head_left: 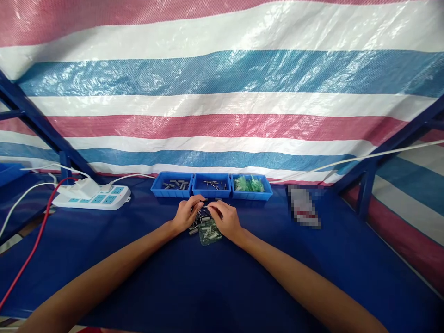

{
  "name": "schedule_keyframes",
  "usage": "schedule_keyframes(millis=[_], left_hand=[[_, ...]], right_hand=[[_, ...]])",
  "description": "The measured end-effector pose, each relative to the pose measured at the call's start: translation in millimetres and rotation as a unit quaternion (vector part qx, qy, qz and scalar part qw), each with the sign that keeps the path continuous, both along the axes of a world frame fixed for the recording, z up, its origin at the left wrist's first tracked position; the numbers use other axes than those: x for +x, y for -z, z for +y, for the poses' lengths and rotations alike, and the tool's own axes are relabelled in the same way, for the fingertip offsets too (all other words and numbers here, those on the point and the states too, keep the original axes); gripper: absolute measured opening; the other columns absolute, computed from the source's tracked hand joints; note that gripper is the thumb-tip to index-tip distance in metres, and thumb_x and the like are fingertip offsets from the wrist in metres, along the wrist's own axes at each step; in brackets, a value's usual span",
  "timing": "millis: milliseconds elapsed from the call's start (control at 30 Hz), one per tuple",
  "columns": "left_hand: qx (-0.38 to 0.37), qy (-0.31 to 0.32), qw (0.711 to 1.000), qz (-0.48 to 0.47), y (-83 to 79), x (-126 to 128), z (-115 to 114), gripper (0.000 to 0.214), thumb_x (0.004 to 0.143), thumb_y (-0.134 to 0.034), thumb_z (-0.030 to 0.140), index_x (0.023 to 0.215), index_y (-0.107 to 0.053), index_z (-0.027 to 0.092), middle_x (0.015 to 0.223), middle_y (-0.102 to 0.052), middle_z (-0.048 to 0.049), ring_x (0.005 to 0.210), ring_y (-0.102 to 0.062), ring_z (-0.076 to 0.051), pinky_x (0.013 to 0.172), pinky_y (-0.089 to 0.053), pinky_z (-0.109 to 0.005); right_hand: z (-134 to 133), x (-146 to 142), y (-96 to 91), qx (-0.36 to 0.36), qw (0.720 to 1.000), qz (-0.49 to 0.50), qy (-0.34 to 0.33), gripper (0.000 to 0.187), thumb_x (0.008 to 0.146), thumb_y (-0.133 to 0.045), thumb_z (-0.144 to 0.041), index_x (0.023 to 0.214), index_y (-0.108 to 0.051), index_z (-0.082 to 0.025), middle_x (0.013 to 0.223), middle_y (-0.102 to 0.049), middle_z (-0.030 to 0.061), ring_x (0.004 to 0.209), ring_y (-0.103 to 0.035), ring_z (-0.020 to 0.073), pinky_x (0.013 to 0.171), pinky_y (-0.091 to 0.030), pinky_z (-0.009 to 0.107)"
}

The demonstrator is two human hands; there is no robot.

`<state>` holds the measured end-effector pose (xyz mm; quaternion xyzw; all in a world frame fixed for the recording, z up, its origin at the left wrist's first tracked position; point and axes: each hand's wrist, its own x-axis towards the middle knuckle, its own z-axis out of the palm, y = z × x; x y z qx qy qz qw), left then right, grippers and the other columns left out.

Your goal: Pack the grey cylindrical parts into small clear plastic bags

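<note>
My left hand [186,214] and my right hand [225,220] rest close together on the blue table cloth, fingers curled in a pinch over a small pile of grey cylindrical parts with thin leads [200,217]. A small green bag of parts [209,234] lies just below the pile, between my wrists. What each pinch holds is too small to name. Behind my hands stand three blue trays: the left tray [172,192] holds grey parts, the middle tray [211,193] holds thin leaded parts, the right tray [251,194] holds green bags.
A white power strip [93,198] with a plugged adapter, white cables and a red cable [31,249] sits at the left. A blurred small packet [303,206] lies at the right. Blue frame posts stand at both sides; a striped tarp hangs behind.
</note>
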<state>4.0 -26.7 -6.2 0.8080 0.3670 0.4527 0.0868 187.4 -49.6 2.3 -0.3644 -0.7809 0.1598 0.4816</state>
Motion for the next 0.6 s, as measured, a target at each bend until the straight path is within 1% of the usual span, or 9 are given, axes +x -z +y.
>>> schedule_keyframes(millis=[100, 233, 333, 433, 600], left_hand=[[-0.016, 0.011, 1.0, 0.013, -5.9, 2, -1, 0.023, 0.093, -0.045, 0.031, 0.106, -0.056, 0.016, 0.072, -0.066, -0.0001, 0.061, -0.062, -0.011, 0.059, -0.047, -0.019], [0.01, 0.036, 0.999, 0.025, -12.0, 4, -2, 0.02, 0.092, -0.048, 0.03, 0.094, -0.063, 0.016, 0.084, -0.069, -0.0033, 0.074, -0.065, -0.013, 0.066, -0.048, -0.019], [0.012, 0.024, 1.0, 0.015, -12.6, 5, -2, 0.021, 0.091, -0.05, 0.032, 0.093, -0.064, 0.016, 0.083, -0.069, -0.004, 0.072, -0.065, -0.014, 0.066, -0.049, -0.02], [0.0, 0.006, 1.0, 0.013, -12.1, 4, -1, 0.022, 0.09, -0.052, 0.034, 0.091, -0.065, 0.016, 0.083, -0.07, -0.0038, 0.07, -0.065, -0.014, 0.065, -0.049, -0.02], [-0.004, -0.008, 1.0, 0.013, -13.2, 4, -2, 0.026, 0.091, -0.048, 0.035, 0.096, -0.065, 0.016, 0.089, -0.07, -0.0056, 0.077, -0.066, -0.015, 0.069, -0.051, -0.022]], right_hand=[[-2, 1, -2.6, -0.006, 1.0, 0.027, 0.009, 0.017, 0.092, -0.044, -0.022, 0.094, -0.06, -0.017, 0.083, -0.065, 0.0054, 0.072, -0.06, 0.0148, 0.066, -0.045, 0.024], [-3, 1, -4.8, 0.012, 0.999, 0.044, 0.022, 0.017, 0.092, -0.044, -0.023, 0.094, -0.06, -0.017, 0.082, -0.066, 0.0047, 0.069, -0.061, 0.0137, 0.065, -0.046, 0.023], [-3, 1, -6.0, 0.022, 0.998, 0.046, 0.029, 0.018, 0.092, -0.045, -0.023, 0.093, -0.061, -0.017, 0.079, -0.066, 0.0041, 0.066, -0.061, 0.0131, 0.063, -0.046, 0.023], [-3, 1, -7.2, 0.019, 0.998, 0.046, 0.032, 0.019, 0.092, -0.044, -0.024, 0.092, -0.061, -0.017, 0.081, -0.066, 0.005, 0.067, -0.061, 0.0138, 0.062, -0.045, 0.023], [-2, 1, -6.5, -0.001, 0.999, 0.031, 0.027, 0.022, 0.093, -0.043, -0.026, 0.089, -0.063, -0.017, 0.078, -0.066, 0.0053, 0.067, -0.06, 0.0145, 0.062, -0.045, 0.024]])
